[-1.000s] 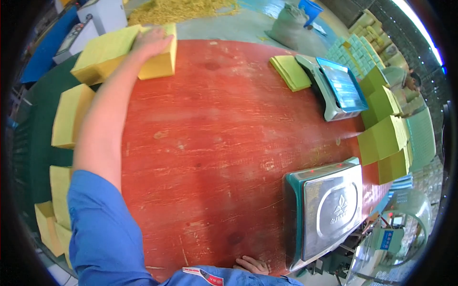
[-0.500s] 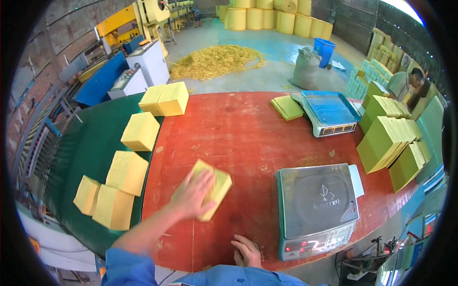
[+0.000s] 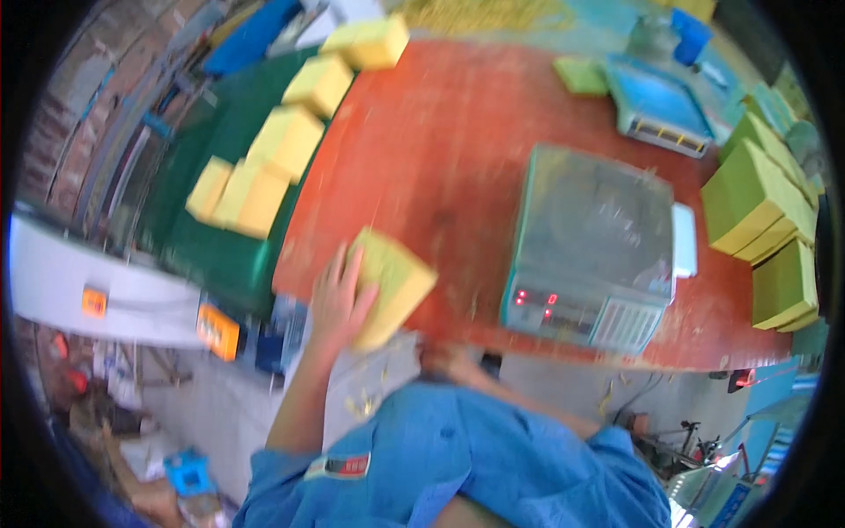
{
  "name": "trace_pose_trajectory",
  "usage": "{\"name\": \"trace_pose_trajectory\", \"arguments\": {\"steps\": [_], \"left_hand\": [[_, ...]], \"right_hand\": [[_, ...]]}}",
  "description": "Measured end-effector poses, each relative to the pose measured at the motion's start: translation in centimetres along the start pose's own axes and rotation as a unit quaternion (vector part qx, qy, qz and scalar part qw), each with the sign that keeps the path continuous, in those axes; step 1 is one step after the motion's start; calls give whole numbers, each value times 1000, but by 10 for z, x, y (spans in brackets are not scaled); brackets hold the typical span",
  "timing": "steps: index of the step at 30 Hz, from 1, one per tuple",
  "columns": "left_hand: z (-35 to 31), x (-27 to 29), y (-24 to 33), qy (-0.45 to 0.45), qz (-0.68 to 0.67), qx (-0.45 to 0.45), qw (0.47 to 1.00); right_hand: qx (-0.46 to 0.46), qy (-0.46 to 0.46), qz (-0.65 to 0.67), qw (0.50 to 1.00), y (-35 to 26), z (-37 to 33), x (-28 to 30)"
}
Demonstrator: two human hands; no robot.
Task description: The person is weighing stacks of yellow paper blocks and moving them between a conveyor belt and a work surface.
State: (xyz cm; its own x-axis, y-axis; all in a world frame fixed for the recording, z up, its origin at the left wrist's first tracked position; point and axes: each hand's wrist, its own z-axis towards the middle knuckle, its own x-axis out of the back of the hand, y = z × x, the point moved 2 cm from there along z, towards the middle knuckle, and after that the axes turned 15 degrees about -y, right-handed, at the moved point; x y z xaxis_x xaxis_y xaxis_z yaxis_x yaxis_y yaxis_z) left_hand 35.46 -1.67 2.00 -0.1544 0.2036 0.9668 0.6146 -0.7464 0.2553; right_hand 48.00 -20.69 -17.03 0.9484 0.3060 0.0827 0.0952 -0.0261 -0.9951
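A block-like stack of yellow paper sheets [image 3: 398, 280] sits at the near left edge of the red table [image 3: 422, 167], its near end over the edge. My left hand [image 3: 339, 301] grips its left side, with the thumb across the top face and the other fingers along the far left side. Motion blurs my right hand [image 3: 447, 359], which is low at the near table edge, just right of the stack; its fingers cannot be made out. To the right stands a weighing scale [image 3: 598, 238] with a dark, covered top and red lit digits.
Several yellow stacks [image 3: 286, 141] line the green surface [image 3: 211, 132] at the left. A second scale with a blue tray [image 3: 656, 92] stands far right beside a thin yellow pile [image 3: 581, 75]. More yellow stacks [image 3: 744, 189] crowd the right edge. An orange-marked white machine [image 3: 150, 299] stands near left.
My left hand has brought the yellow paper stack toward me to the near table edge. My right hand has drawn back to that edge. The view has tilted down.
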Motion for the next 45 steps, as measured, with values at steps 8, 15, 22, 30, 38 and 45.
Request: {"name": "trace_pose_trajectory", "arguments": {"steps": [8,15,22,30,38,45], "left_hand": [[-23,-6,18,-27,-15,79,996],[-69,-25,30,13,-177,81,981],[-29,-20,92,-122,-809,-80,569],[123,-16,291,-199,-812,-208,508],[210,-76,311,-272,-869,-62,408],[173,-25,264,-226,-701,49,675]], "right_hand": [[-16,112,630,769,-65,25,-35],[-7,157,515,842,-90,-20,-36],[113,348,-110,924,-214,-106,52],[137,531,-306,778,-282,-178,200],[-6,521,-333,786,-247,-186,298],[-79,429,-457,775,-258,-155,307]]}}
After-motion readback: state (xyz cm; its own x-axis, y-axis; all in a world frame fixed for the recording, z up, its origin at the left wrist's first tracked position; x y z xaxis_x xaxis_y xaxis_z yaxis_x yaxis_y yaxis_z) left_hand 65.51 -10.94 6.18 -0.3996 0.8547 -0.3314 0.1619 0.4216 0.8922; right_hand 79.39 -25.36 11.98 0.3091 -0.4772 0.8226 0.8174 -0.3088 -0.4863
